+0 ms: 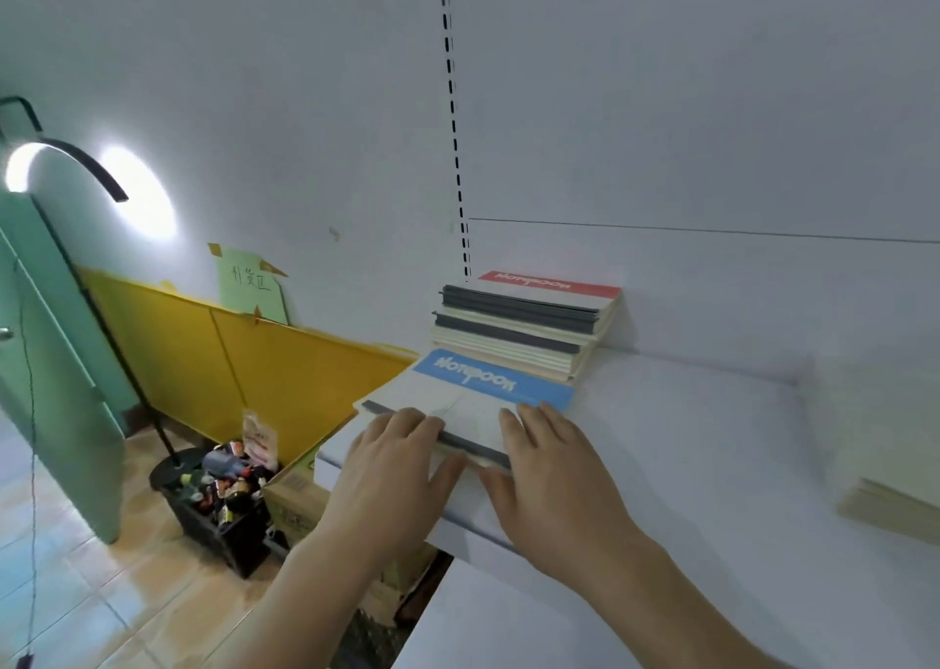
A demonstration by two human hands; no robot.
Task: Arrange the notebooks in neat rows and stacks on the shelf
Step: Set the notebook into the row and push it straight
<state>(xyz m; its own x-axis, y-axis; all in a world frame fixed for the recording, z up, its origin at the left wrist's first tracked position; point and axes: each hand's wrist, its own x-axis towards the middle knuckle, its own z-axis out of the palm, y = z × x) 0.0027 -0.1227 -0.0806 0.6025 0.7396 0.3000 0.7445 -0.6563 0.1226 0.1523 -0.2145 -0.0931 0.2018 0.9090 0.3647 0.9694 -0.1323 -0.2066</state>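
Both hands rest on a low stack of notebooks [473,404] at the front left corner of the white shelf [686,429]. Left hand [391,460]: fingers straight, laid flat over the stack's near edge. Right hand [554,470]: fingers straight, pressing its right side. A taller stack [529,322], topped by a red-banded notebook, stands just behind, against the back wall. Another pile [890,505] lies at the shelf's right edge.

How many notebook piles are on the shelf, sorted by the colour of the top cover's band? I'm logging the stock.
Blue-banded top: 1 pile, under both hands
Red-banded top: 1 pile, behind it
Plain cream, no band visible: 1 pile, far right
Total: 3 piles
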